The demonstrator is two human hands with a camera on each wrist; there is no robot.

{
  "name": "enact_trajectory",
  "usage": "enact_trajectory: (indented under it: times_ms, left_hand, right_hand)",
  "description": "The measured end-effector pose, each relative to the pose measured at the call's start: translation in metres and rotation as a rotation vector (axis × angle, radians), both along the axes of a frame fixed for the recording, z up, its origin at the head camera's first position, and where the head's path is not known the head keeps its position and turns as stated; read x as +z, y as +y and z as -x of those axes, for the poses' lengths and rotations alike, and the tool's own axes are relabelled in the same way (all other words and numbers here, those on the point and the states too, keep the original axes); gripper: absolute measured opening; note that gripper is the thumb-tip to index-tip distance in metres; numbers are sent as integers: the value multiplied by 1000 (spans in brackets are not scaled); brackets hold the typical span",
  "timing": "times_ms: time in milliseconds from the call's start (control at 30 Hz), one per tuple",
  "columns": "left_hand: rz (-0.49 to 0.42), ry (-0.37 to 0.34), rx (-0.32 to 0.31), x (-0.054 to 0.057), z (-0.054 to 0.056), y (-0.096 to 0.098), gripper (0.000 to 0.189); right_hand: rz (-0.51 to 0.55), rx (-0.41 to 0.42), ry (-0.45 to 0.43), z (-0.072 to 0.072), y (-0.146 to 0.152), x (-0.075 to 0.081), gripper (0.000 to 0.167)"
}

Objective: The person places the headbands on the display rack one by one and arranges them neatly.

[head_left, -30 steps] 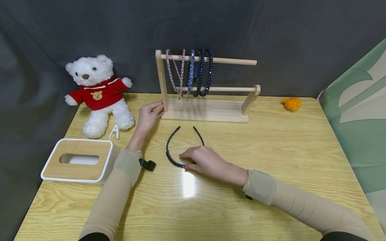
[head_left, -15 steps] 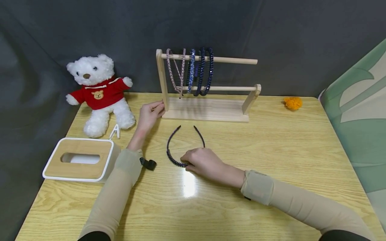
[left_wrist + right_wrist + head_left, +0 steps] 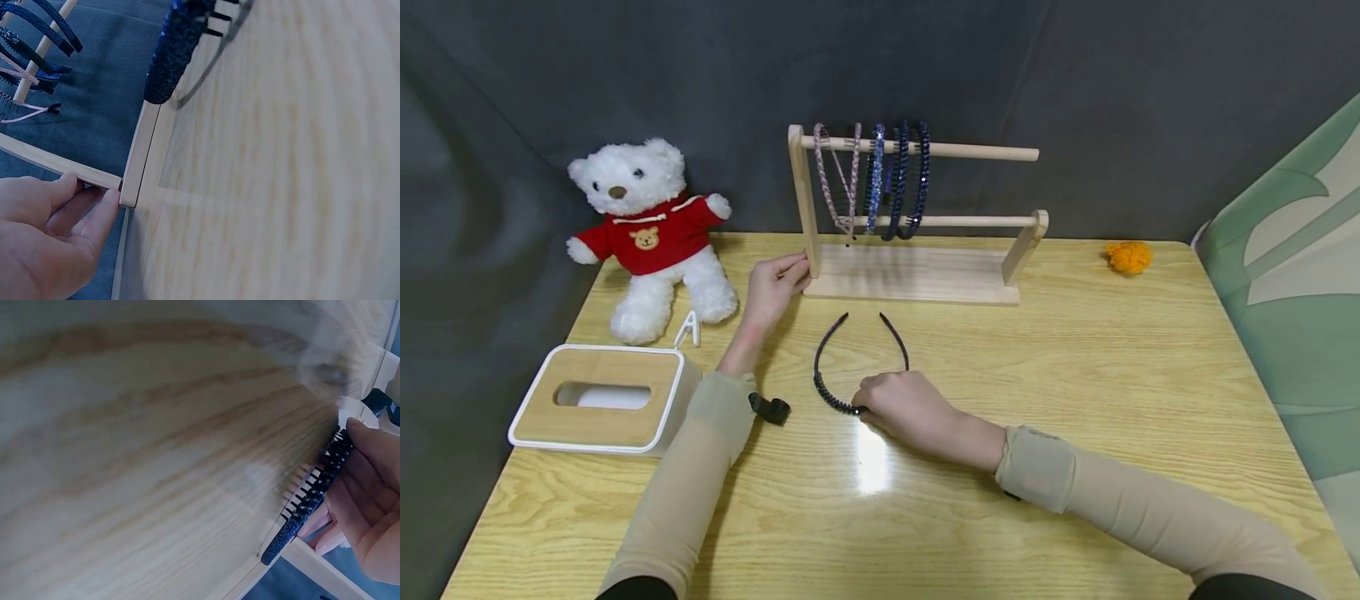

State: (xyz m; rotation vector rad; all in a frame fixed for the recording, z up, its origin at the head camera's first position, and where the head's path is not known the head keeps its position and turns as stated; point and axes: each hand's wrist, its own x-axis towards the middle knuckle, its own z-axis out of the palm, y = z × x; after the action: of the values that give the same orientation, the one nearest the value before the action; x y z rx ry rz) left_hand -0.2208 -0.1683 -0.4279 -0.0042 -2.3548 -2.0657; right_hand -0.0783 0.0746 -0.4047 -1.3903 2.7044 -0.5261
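Observation:
On the table lies a dark, beaded headband with comb teeth [image 3: 829, 398], its two ends pointing towards the stand. My right hand [image 3: 908, 408] pinches the front of its curve and hides part of the right side. The right wrist view shows thumb and fingers at the upper end of the beaded band [image 3: 309, 497]. Behind it stands a wooden headband rack [image 3: 917, 279] with two rods. At the foot of the rack's left upright, my left hand [image 3: 767, 292] grips the wood between thumb and fingers. Pink headbands [image 3: 853, 183], a blue glitter headband [image 3: 874, 183] and dark ones [image 3: 921, 183] hang there.
A white teddy bear in a red sweater [image 3: 651, 242] sits back left. Before it are a white letter A [image 3: 691, 329] and a tissue box with a wooden lid [image 3: 595, 367]. An orange pom-pom [image 3: 1127, 258] lies back right. Dark cloth [image 3: 1120, 100] hangs behind the table.
My right hand's thumb and fingers have come together on the headband, which stays almost in place. The left hand keeps its hold at the rack's upright.

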Motion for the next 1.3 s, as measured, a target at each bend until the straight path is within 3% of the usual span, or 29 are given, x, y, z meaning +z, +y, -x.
enact_trajectory:
  times_ms: [267,400,567,1000,1300]
  left_hand:
    - [7,-2,3,2,-1,0,30]
    - [-3,-5,6,2,0,0,30]
    - [-8,0,5,2,-1,0,30]
    - [-15,-14,-4,4,-4,0,31]
    - [8,-13,-2,5,-4,0,31]
  right_hand:
    - [53,-29,-74,1,3,4,3]
    - [107,-48,-94,2,5,9,9]
    - [166,-75,-68,6,8,20,16]
    - [265,-85,-29,11,14,39,14]
    - [434,-204,-191,17,24,57,14]
